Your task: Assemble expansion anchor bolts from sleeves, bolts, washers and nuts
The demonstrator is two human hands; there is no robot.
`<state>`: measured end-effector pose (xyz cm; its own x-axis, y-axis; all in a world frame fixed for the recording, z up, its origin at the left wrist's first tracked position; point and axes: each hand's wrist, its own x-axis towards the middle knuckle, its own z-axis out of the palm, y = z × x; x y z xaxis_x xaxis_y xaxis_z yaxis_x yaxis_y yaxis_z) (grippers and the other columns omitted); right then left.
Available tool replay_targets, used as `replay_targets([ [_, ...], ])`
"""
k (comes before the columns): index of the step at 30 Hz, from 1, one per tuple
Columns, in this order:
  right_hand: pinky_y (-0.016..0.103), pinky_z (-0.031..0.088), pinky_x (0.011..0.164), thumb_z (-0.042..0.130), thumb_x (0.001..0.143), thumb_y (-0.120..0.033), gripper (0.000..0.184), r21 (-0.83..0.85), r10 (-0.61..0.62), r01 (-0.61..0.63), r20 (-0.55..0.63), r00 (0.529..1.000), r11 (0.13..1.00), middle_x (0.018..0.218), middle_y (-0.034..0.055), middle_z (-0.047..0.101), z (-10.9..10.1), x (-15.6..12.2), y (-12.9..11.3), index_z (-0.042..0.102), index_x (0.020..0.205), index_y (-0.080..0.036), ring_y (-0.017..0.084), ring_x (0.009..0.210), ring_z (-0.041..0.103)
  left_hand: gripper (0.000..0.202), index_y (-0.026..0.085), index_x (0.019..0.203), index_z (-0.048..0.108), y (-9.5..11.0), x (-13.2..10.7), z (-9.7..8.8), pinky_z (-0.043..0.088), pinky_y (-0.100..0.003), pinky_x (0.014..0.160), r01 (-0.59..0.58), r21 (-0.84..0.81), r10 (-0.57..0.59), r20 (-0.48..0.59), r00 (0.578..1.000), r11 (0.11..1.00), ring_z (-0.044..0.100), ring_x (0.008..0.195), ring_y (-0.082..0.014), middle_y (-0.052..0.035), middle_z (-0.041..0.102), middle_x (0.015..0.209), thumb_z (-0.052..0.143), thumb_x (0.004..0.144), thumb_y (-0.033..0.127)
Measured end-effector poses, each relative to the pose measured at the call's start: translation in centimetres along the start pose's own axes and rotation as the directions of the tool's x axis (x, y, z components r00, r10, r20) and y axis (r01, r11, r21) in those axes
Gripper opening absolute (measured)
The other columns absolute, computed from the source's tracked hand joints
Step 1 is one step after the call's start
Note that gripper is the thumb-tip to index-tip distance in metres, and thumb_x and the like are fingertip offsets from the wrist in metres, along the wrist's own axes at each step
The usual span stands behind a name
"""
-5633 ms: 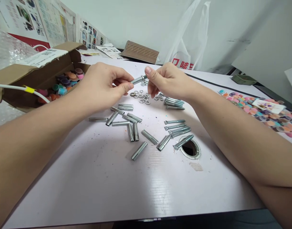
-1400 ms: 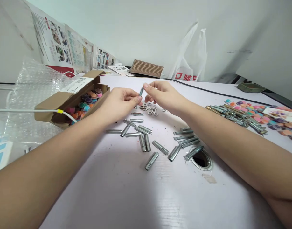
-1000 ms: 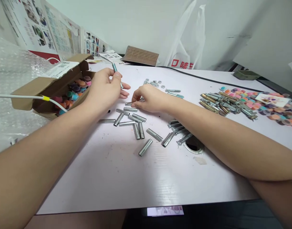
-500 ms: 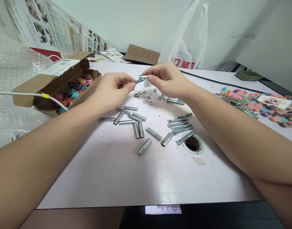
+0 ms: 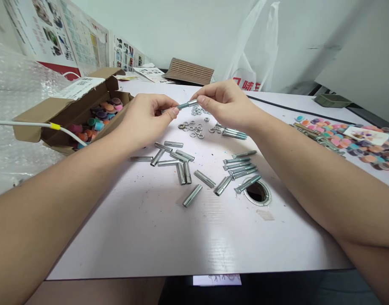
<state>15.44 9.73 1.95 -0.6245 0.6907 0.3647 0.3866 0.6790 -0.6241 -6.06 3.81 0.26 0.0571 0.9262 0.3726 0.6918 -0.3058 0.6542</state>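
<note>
Over the far middle of the table, my left hand (image 5: pixel 151 118) is closed on a bolt (image 5: pixel 182 106), its end pointing right. My right hand (image 5: pixel 222 103) pinches a metal sleeve (image 5: pixel 192 102). Bolt and sleeve meet end to end in one line; the bolt's tip seems to be inside the sleeve, though how deep I cannot tell. Below them lie loose washers (image 5: pixel 193 134) and small nuts (image 5: pixel 197 111). Nearer me are several split metal sleeves (image 5: pixel 192 195). To their right several bolts (image 5: pixel 242 168) lie roughly side by side, one reaching over a round hole.
At left stands an open cardboard box (image 5: pixel 38 112) with colourful caps, a white cable (image 5: pixel 26 123) crossing it. More caps (image 5: pixel 369 152) spread at right beside metal parts. The round table hole (image 5: pixel 269 195) has a metal rim. A white plastic bag (image 5: pixel 245 63) hangs behind.
The bolt and the sleeve, side by side and overlapping before, are now lined up and joined at their ends. My right hand has shifted slightly; the loose parts lie as before.
</note>
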Motion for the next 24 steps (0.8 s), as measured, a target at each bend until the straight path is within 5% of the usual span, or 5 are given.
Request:
replay_targets([
  [8,0.030,0.038,0.059,0.062,0.091,-0.036,0.022,-0.134,-0.072,0.084,0.091,0.993,0.987,0.071,0.0033,0.060,0.1,-0.2,-1.9,0.069,0.088,-0.016,0.014,0.066,0.049,0.028,0.021,0.108,0.075,1.0,-0.5,0.1,0.049,-0.034,0.080,-0.044,0.089,0.041,0.039,0.998,0.995,0.064,0.083,-0.0196,-0.0044,0.074,0.096,0.061,0.087,0.031],
  [16,0.030,0.045,0.058,0.075,0.081,-0.045,0.034,0.090,0.055,-0.064,0.101,0.993,0.994,0.078,0.0064,0.070,0.4,0.2,-2.9,0.067,0.099,-0.017,0.019,0.071,0.062,0.039,0.018,0.119,0.063,1.6,-1.2,1.9,0.056,-0.032,0.089,0.192,-0.534,-0.085,0.219,0.972,0.824,0.070,0.097,-0.0191,-0.0062,0.074,0.100,0.068,0.080,0.013],
  [19,0.031,0.043,0.056,0.071,0.083,-0.053,0.039,-0.033,0.127,-0.124,0.120,0.985,0.992,0.081,0.0075,0.071,-2.3,0.2,-3.3,0.070,0.100,-0.018,0.017,0.067,0.058,0.025,0.015,0.104,0.065,1.6,-1.2,2.2,0.057,-0.032,0.094,0.329,-0.646,-0.215,0.252,0.944,0.688,0.070,0.101,-0.0180,-0.0080,0.074,0.102,0.068,0.080,0.009],
  [22,0.032,0.035,0.049,0.056,0.092,-0.058,0.043,-0.178,0.197,-0.204,-0.057,0.979,0.963,0.077,0.0074,0.069,-4.1,0.0,-2.5,0.072,0.097,-0.018,0.013,0.053,0.047,0.021,0.014,0.100,0.065,1.8,-1.1,2.3,0.058,-0.029,0.093,0.416,-0.658,-0.328,0.261,0.908,0.628,0.071,0.101,-0.0170,-0.0101,0.074,0.107,0.065,0.082,0.005],
  [24,0.033,0.037,0.052,0.059,0.090,-0.050,0.035,-0.331,0.193,-0.171,0.033,0.981,0.928,0.076,0.0063,0.068,-4.0,-0.2,-1.1,0.073,0.095,-0.018,0.014,0.055,0.049,0.019,0.014,0.100,0.065,1.9,-1.1,2.3,0.060,-0.029,0.090,0.429,-0.635,-0.343,0.262,0.902,0.643,0.072,0.098,-0.0172,-0.0103,0.074,0.107,0.067,0.082,0.008],
])
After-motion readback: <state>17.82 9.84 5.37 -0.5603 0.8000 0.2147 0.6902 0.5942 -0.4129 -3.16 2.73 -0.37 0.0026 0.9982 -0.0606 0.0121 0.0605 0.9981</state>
